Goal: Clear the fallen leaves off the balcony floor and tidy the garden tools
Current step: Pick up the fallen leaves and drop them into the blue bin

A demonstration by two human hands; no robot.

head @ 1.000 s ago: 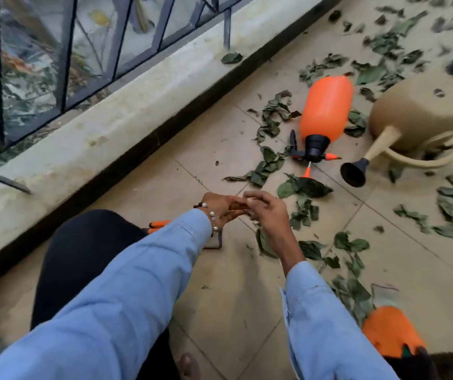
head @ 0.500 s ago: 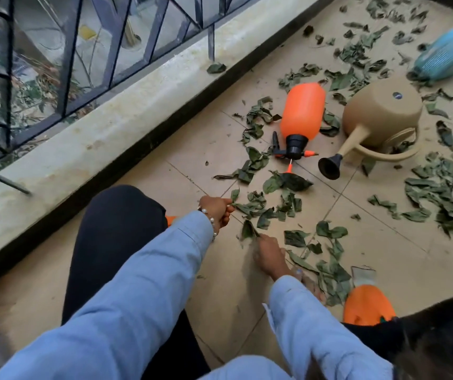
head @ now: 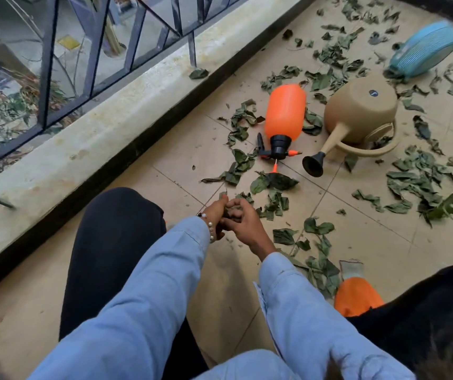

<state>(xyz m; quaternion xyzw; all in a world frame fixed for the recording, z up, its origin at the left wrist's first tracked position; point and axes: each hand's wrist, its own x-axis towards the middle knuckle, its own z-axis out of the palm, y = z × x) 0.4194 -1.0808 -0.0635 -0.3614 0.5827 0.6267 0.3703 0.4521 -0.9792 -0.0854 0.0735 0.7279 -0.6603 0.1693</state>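
Tiled floor (head: 337, 242) opens between kerb (head: 88, 149) and leaves (head: 422, 182).

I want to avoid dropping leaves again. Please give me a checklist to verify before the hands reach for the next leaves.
1. Left hand holds gathered leaves: ok, some show between the fingers.
2. Right hand free to pick: not ok, it is pressed against the left one.
3. Next leaves close by: ok.
4. Orange sprayer and watering can tidied: not ok, both lie tipped on the floor.
5. Container for leaves: cannot tell.
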